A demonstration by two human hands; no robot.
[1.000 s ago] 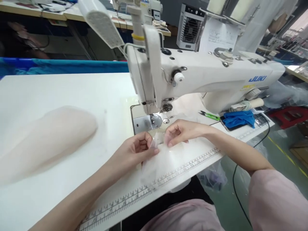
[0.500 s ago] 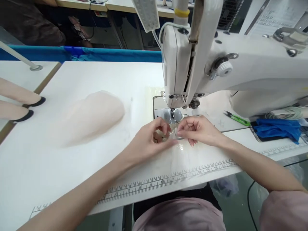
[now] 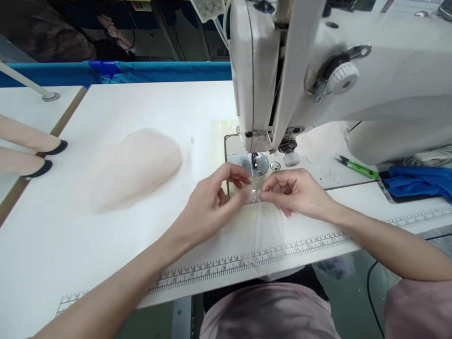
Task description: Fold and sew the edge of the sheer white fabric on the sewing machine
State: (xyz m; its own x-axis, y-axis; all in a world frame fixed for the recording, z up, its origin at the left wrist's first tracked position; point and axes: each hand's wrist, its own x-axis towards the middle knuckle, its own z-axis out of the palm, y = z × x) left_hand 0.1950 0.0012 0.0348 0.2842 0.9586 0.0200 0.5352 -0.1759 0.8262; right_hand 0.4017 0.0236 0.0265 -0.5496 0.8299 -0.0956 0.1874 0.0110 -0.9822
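My right hand [image 3: 298, 194] is closed in a pinch on the end of a thin clear strip [image 3: 269, 230], which hangs down over the table's printed ruler. The strip is so see-through that its edges are hard to follow. Just left of it, my left hand [image 3: 215, 200] has its fingers curved, with a gap between thumb and forefinger and nothing plainly held. Both hands are in front of the presser foot [image 3: 254, 161] of a white sewing machine [image 3: 254, 70], over the near edge of its metal plate [image 3: 240, 161].
Sheer pale fabric [image 3: 141, 165] lies on the white table at left. Two beige forms with black ends [image 3: 42, 167] reach in from the left edge. Green thread snips [image 3: 356, 166] and a blue cloth [image 3: 418, 181] on a dark flat device are at right.
My hands have drawn slightly apart; the left thumb has pulled back from the right fingers. The clear strip now shows hanging toward the table edge. The view has come nearer the machine.
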